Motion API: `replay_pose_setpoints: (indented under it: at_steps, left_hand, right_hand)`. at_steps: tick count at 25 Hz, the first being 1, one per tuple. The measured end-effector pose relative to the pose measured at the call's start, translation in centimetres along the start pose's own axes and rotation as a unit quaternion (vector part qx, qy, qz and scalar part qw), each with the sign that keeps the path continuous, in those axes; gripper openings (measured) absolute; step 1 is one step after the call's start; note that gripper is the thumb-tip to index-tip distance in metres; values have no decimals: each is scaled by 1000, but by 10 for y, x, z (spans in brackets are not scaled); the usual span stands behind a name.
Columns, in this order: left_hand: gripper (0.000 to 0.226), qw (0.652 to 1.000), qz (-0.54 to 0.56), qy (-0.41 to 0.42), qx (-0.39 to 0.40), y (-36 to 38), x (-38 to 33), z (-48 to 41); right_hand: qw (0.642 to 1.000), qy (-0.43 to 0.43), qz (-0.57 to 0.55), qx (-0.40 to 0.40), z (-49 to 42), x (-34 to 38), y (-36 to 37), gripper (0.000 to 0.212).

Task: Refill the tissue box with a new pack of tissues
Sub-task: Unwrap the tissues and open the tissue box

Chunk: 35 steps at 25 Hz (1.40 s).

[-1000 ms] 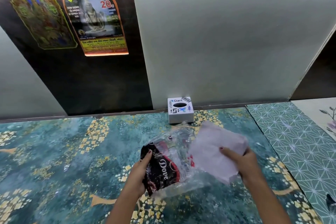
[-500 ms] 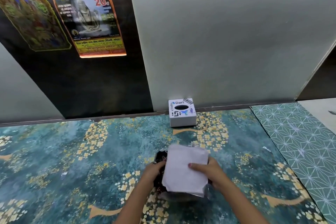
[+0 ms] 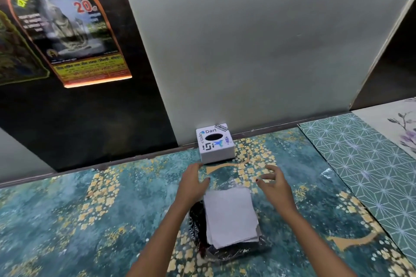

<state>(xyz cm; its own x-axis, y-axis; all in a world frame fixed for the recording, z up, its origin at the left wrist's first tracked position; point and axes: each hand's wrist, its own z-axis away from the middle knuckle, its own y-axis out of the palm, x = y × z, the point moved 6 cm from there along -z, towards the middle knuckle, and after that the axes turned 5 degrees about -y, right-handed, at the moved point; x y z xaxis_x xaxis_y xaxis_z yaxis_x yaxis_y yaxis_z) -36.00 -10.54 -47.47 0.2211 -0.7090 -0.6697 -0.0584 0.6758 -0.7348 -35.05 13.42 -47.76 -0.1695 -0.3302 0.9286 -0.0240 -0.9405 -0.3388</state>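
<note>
Tissues [image 3: 230,215] lie stacked atop wrapper [image 3: 198,225], outside tissue box [image 3: 215,143]

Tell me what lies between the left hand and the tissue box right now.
Nothing: in the head view only bare floral table cover separates the left hand from the tissue box, its fingers just short of it.

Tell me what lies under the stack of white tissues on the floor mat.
The stack of tissues rests on a dark, partly clear plastic wrapper whose edges stick out on the left and front. The wrapper's middle is covered, so anything else beneath cannot be seen.
</note>
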Motion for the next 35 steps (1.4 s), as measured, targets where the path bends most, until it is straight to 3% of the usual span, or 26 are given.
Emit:
replay_pose_setpoints:
  at_steps: [3,6,10,12,15,17,19,21,23,26,27,28,29,30,32,33,35]
  left_hand:
    - [66,984,-149,95,25,25,-37,-49]
    - [80,950,-297,81,59,43,-35,-88]
    - [62,938,-340,68,-4,31,-33,-97]
    - [53,956,-283,76,-7,18,-37,-82]
    - [60,992,13,101,69,1,-48,-23]
    - [57,970,174,109,127,-7,-61,27]
    - [57,946,249,147,146,-17,-73,78]
    - [54,924,300,184,147,-26,-76,113]
    - [58,909,321,198,178,-24,-69,124]
    - [33,913,357,96,170,-9,-29,135]
    - [29,897,395,68,187,1,-22,143]
    - [25,856,457,-12,240,13,-26,144]
    - [43,858,433,-58,272,19,-28,151]
    - [55,885,374,-55,270,21,-32,160]
    - [91,881,400,21,254,15,-42,176]
    - [99,869,425,49,247,14,-45,178]
    - [79,841,458,72,278,15,-51,188]
  right_hand:
    - [998,3,-54,-15,9,-2,-14,36]
    - [998,7,-66,-14,20,-9,-25,34]
    - [991,41,-121,-39,28,-26,-40,32]
    - [983,57,-169,-48,31,-28,-42,34]
    - [977,43,-208,2,37,-5,-33,44]
    - [964,25,-245,96,46,21,-18,75]
    - [928,5,-322,190,57,45,-1,105]
    - [893,-32,-370,255,69,65,7,109]
    - [894,-68,-356,264,84,76,9,101]
    - [919,-91,-317,216,101,75,7,82]
    - [920,-91,-313,217,107,73,8,78]
    - [922,-90,-306,220,112,71,9,76]
    - [924,-93,-294,224,117,70,9,78]
    - [927,-100,-280,229,121,69,9,82]
    - [932,-106,-253,238,126,64,7,90]
    - [931,-107,-246,247,128,62,5,91]
    - [922,-121,-246,272,130,57,0,89]
